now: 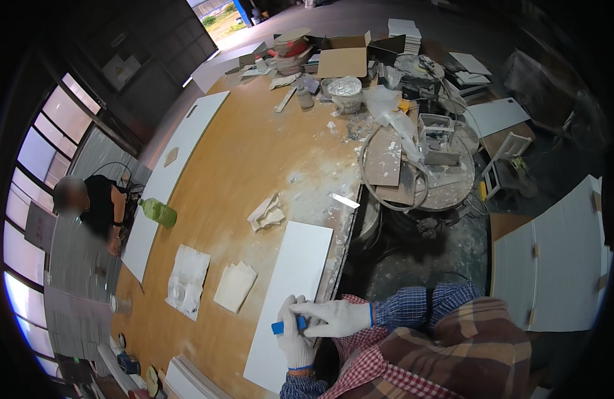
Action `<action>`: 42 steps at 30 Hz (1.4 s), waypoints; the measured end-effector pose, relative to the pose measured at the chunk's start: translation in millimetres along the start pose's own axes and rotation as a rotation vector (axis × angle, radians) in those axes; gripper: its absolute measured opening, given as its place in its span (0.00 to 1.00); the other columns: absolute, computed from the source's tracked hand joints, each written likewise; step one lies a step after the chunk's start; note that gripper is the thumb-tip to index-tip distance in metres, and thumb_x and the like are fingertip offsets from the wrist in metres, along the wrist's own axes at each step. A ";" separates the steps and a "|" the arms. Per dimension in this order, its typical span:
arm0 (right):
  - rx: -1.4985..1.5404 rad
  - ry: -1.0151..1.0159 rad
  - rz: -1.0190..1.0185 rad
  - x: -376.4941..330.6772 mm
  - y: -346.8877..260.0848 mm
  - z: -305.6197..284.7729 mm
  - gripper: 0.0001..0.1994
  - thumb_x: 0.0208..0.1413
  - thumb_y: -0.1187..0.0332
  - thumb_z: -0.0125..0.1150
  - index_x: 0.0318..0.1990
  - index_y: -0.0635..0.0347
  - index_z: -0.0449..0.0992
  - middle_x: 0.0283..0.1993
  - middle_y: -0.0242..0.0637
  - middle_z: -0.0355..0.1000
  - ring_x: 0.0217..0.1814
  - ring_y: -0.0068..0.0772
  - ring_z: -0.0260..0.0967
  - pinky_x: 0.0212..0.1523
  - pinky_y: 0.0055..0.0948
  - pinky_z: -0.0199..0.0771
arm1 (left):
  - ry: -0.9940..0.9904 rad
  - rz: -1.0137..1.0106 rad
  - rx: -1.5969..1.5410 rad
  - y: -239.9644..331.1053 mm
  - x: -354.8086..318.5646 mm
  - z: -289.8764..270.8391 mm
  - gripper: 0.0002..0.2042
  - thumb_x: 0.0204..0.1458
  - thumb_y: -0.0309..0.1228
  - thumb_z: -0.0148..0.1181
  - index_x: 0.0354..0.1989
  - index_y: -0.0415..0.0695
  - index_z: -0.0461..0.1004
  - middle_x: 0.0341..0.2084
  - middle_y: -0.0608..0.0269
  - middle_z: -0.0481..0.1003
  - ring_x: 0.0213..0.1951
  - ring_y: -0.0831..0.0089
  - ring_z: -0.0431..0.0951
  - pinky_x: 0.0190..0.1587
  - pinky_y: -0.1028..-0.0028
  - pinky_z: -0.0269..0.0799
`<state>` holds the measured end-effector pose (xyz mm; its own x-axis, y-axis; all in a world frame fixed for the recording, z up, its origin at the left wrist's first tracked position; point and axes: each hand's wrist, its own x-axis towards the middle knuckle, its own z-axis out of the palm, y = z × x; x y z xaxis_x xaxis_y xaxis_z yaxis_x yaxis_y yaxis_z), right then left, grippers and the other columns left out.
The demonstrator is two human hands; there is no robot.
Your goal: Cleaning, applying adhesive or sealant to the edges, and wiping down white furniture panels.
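Both of my hands wear white work gloves with blue cuffs. My left hand [295, 342] is closed round a small blue block [278, 328], whose exact kind I cannot make out. My right hand [339, 318] lies across it from the right, its fingers reaching to the block and the left hand's fingers; whether it grips the block too is hard to see. Under the hands lies a long white panel [297, 259] along the table's near right edge. The block is held over this panel.
The wooden table [214, 153] bears a folded cream cloth [235, 287], a crumpled cloth [267, 213], a white sheet [187, 279] and a green bottle [158, 212]. Another person [104, 206] stands at its left side. Buckets, a cardboard box [343, 60] and dusty clutter crowd the far right.
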<state>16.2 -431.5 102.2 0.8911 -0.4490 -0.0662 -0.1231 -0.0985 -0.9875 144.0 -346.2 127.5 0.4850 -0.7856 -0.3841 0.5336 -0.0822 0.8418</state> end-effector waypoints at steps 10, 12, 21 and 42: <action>0.163 1.028 0.303 9.0 72.2 -343.9 0.18 0.61 0.58 0.57 0.50 0.63 0.77 0.43 0.42 0.78 0.49 0.42 0.76 0.45 0.36 0.80 | 0.344 -0.113 0.199 -47.8 -25.6 -131.0 0.23 0.66 0.42 0.52 0.62 0.39 0.66 0.51 0.50 0.73 0.52 0.60 0.74 0.55 0.58 0.74; 0.507 1.107 0.140 40.3 119.6 -399.4 0.16 0.59 0.60 0.63 0.50 0.59 0.75 0.36 0.34 0.70 0.42 0.31 0.74 0.37 0.36 0.81 | 0.394 -0.112 0.170 -46.6 -35.7 -116.9 0.23 0.66 0.42 0.53 0.63 0.40 0.66 0.52 0.50 0.73 0.52 0.60 0.74 0.55 0.57 0.74; 0.110 1.425 0.550 106.4 229.7 -472.7 0.16 0.65 0.63 0.43 0.45 0.58 0.80 0.50 0.52 0.76 0.51 0.49 0.77 0.46 0.50 0.78 | 0.410 -0.077 0.386 -17.5 -36.1 -51.2 0.26 0.65 0.44 0.56 0.64 0.38 0.65 0.50 0.51 0.74 0.49 0.61 0.76 0.55 0.63 0.72; 0.148 1.497 0.114 60.5 108.4 -409.5 0.15 0.46 0.62 0.65 0.36 0.64 0.74 0.30 0.37 0.73 0.32 0.30 0.74 0.35 0.31 0.74 | 0.533 0.134 0.624 -2.2 -63.0 -31.8 0.13 0.61 0.38 0.62 0.41 0.38 0.78 0.29 0.61 0.79 0.26 0.75 0.75 0.28 0.75 0.71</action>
<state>-122.1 -833.0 49.7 -0.3865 -0.9219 -0.0287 -0.0331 0.0449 -0.9984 134.3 -277.1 137.8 0.8641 -0.4299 -0.2619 0.0418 -0.4572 0.8884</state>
